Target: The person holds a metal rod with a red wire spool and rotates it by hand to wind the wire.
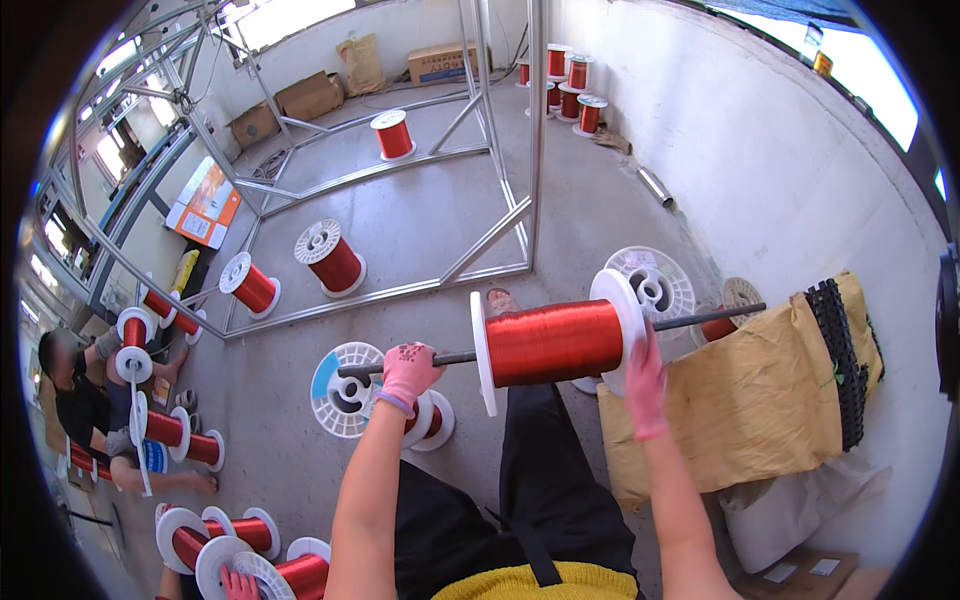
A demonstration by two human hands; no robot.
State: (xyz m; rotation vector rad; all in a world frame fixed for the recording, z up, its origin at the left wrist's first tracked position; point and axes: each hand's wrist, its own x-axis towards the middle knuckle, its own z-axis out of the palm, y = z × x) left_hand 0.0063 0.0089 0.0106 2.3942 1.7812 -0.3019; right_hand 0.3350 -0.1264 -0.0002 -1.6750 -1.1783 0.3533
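A large spool of red wire (555, 342) with white flanges is in front of me, lying sideways on a dark rod (690, 320) that runs through its core and sticks out at both ends. My left hand (410, 372), in a pink glove, is closed round the rod left of the spool. Pressed to the spool's right flange is my gloved right hand (645, 385), its fingers pointing up near the rod and partly hidden. Below the rod's left end, white-flanged spools (345, 385) stand on the floor. Another white-flanged spool (650, 285) is behind the right flange.
Brown sacking (730, 400) with a black strip lies at the right beside the wall. A metal frame (380, 290) stands ahead, with red spools (332, 262) inside it. A seated person (85, 400) is among spools at the left; another gloved hand (238, 585) touches spools at lower left.
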